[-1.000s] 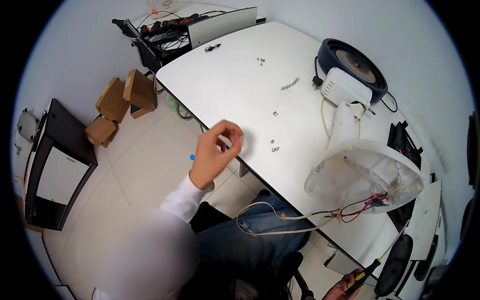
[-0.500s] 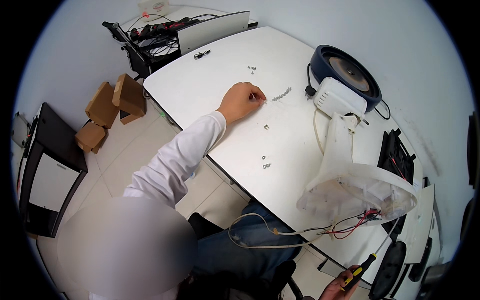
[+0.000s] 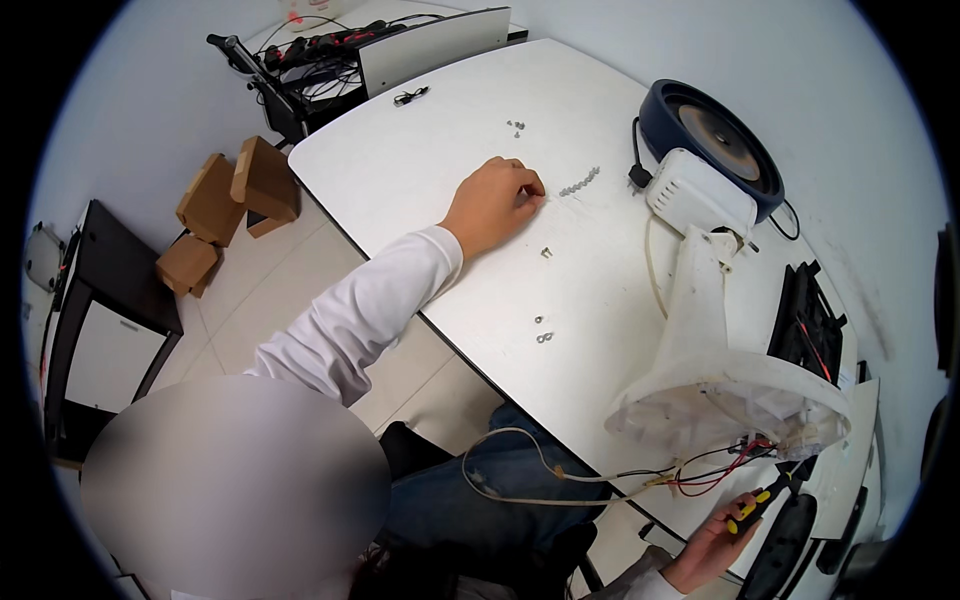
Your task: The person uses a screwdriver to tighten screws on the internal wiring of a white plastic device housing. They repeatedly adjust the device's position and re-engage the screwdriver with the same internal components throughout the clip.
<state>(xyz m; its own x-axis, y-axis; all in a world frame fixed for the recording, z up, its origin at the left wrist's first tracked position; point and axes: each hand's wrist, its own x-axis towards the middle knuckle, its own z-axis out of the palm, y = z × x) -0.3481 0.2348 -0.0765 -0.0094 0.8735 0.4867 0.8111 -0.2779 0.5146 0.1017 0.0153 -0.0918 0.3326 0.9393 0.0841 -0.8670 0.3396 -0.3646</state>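
My left hand [image 3: 493,207] rests on the white table, its thumb and fingers curled together. Whatever may be between the fingertips is hidden or too small to make out. A short row of small grey screws [image 3: 580,182] lies just right of those fingertips. At the lower right, my right hand [image 3: 722,535] grips a black and yellow screwdriver [image 3: 755,508]. Its shaft points up towards the underside of a tilted white fan base [image 3: 690,400]. Red and black wires [image 3: 715,475] hang out of the base beside the tool. From them a pale cord [image 3: 520,498] loops over my leg.
Small screws [image 3: 517,127], more screws [image 3: 546,252] and some washers [image 3: 543,335] lie on the tabletop. A round dark-blue part [image 3: 712,148] leans beyond the white motor housing [image 3: 700,195]. Black tool case [image 3: 800,320] on the right; cardboard boxes [image 3: 215,205] on the floor.
My right hand has moved up with the screwdriver, closer to the fan base. My left hand stays near the screw row, fingers more curled. The whole view has shifted slightly.
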